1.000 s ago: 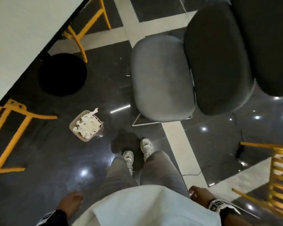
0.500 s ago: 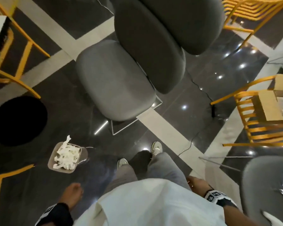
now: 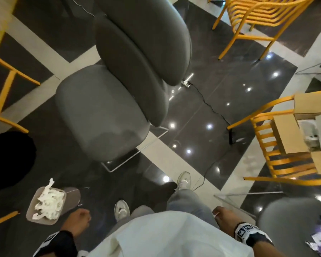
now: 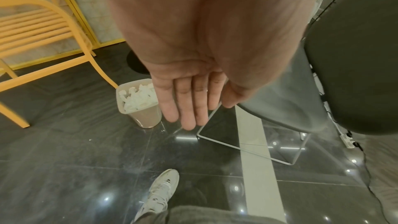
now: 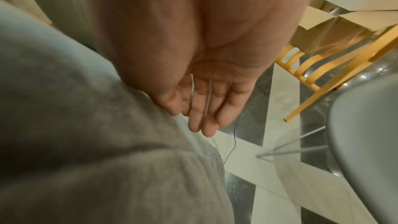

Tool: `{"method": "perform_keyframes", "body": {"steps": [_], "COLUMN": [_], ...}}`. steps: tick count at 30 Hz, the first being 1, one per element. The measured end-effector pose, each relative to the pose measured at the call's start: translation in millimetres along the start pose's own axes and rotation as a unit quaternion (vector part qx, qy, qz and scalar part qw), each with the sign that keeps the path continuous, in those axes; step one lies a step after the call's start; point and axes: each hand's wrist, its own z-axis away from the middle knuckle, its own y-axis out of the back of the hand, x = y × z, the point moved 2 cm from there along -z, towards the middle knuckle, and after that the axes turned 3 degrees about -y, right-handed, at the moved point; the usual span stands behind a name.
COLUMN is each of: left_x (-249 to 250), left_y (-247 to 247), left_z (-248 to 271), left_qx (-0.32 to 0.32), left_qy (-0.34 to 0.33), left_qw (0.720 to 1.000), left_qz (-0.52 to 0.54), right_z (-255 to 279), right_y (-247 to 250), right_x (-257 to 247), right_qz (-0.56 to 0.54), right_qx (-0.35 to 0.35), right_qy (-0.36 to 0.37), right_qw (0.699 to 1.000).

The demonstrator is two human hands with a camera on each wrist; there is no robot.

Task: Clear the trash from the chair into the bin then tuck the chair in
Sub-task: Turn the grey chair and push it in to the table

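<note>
Standing on glossy dark floor tiles [image 3: 220,112] crossed by pale bands, I face a grey padded chair [image 3: 100,115]. Beige plastic bin [image 3: 70,198] of white paper stands near my left foot. Left hand [image 4: 189,98] and right hand [image 5: 206,105] hang flat-fingered, holding nothing.

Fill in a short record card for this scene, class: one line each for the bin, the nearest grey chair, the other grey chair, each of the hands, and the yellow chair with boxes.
bin: beige, on the floor, holding white crumpled paper
nearest grey chair: seat bare, no trash on it
second grey chair: lower right, small wrappers on the seat
left hand: fingers straight, holding nothing
right hand: fingers relaxed, holding nothing, beside the grey trouser leg
yellow chair: at right, carrying cardboard boxes
</note>
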Motion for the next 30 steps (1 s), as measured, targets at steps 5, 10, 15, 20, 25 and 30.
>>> {"method": "perform_keyframes", "body": {"steps": [5, 10, 15, 20, 25, 30], "left_x": [84.0, 180.3, 316.0, 465.5, 574.1, 636.0], "left_y": [-57.2, -107.3, -128.0, -107.3, -82.8, -70.3], "left_z": [-10.4, -5.4, 37.7, 87.4, 147.7, 142.5], "left_qx": [-0.023, -0.015, 0.037, 0.199, 0.354, 0.422], "left_qy": [0.002, -0.043, -0.148, -0.293, -0.378, -0.269], "left_qw": [0.999, 0.999, 0.988, 0.928, 0.844, 0.866], "left_qz": [-0.029, -0.007, 0.006, 0.113, 0.141, 0.015], "right_z": [-47.4, -56.4, -84.7, -127.9, -165.2, -188.3], "right_y": [83.4, 161.7, 213.0, 270.9, 366.4, 484.8], "right_x": [71.5, 110.2, 136.7, 138.1, 110.3, 57.4], "right_qz": [-0.005, 0.010, 0.039, 0.073, 0.136, 0.142], "right_qx": [0.007, 0.028, 0.015, 0.012, 0.039, 0.064], "right_qy": [0.005, 0.024, 0.015, 0.022, 0.100, 0.188], "right_qw": [1.000, 0.999, 0.999, 0.997, 0.985, 0.970]}}
